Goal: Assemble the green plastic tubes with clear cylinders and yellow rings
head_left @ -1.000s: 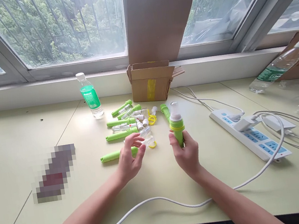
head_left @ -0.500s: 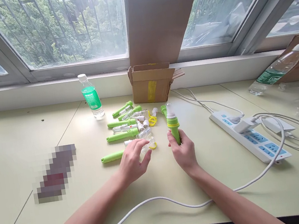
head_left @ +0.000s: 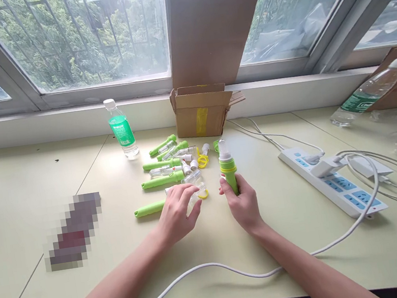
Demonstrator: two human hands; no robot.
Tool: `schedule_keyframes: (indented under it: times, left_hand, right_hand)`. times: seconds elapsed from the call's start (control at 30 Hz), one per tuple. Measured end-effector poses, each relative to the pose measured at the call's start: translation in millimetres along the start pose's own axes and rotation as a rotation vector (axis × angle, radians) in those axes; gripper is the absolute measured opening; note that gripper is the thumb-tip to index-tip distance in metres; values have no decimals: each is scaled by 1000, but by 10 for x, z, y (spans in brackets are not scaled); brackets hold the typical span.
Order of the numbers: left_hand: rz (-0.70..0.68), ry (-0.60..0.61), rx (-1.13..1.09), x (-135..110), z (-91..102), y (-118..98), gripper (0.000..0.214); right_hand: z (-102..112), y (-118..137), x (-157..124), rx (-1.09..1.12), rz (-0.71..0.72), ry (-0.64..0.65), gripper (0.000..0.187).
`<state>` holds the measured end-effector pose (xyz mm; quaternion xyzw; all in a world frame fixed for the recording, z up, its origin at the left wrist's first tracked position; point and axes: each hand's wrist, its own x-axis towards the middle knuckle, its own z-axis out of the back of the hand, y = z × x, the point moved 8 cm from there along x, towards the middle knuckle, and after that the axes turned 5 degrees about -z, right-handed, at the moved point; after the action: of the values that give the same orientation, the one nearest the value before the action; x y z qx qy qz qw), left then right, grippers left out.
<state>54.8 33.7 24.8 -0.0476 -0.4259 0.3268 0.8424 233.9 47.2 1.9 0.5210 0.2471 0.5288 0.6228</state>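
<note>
My right hand is closed round a green plastic handle, held nearly upright. A yellow ring sits round its threaded neck, with a white part and a clear ribbed tip above. My left hand is open, palm down with fingers apart, over a clear plastic cover and a yellow ring; whether the fingertips touch them I cannot tell. Under that hand's edge lies another green handle, partly hidden. Behind it are several more green handles, clear tubes, white pieces and yellow rings.
A cardboard box and an upright water bottle stand towards the window. A white power strip with plugs and cables lies at right. A white cable crosses in front of my forearms. Another bottle leans far right.
My right hand has moved slightly left with the green handle, whose top now tips a little to the left. My left hand stays almost where it was.
</note>
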Motion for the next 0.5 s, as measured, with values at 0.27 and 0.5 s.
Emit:
schedule_keyframes:
  times: [0.27, 0.5]
  left_hand:
    - [-15, 79, 119, 5, -61, 22, 37]
    - [-126, 175, 219, 6, -128, -25, 37]
  right_hand:
    - [-151, 178, -182, 222, 83, 239, 18]
    - [-325, 353, -388, 331, 157, 517, 17]
